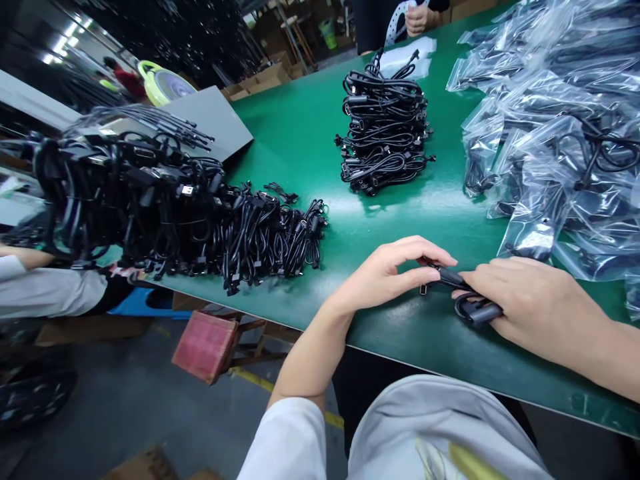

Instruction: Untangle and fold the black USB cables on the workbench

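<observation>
A black cable bundle (477, 312) is held between my two hands, low over the front edge of the green table (295, 163). My left hand (395, 270) pinches one end of it between thumb and fingers, beside a small connector. My right hand (535, 303) is closed around the bundle's other part, with a loop and a thick black piece showing below the fingers. Beyond my hands stands a stack of coiled black cables (385, 130). Clear plastic bags (540, 200) with black cables inside are piled on the right.
Many black cable bundles (165, 200) cover the table's left part, beside a grey box (215, 120) and a green-rimmed fan (170, 85). Another person's hand (419, 20) is across the table; a person's sleeve (55, 290) is at far left. A red stool (206, 347) stands below.
</observation>
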Demonstrator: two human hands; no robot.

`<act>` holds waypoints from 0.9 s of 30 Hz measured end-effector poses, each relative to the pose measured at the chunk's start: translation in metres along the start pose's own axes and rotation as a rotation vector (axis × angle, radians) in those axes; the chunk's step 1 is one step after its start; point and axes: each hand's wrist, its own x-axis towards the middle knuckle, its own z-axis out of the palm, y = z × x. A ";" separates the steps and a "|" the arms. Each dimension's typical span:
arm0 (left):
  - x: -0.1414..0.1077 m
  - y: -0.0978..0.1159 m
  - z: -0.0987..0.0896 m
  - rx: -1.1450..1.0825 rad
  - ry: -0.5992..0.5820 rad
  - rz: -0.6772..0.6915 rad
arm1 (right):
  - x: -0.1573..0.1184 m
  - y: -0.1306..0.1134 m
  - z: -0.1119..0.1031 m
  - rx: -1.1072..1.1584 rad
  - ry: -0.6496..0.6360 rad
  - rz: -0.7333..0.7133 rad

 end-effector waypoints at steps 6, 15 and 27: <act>0.003 -0.005 0.019 0.218 0.152 -0.053 | 0.001 -0.002 0.003 -0.020 0.011 -0.026; 0.004 -0.014 0.027 0.495 0.322 -0.100 | 0.006 0.004 0.004 -0.296 0.056 -0.148; 0.002 -0.016 0.030 0.372 -0.153 -0.149 | 0.014 0.020 0.000 -0.359 0.026 -0.288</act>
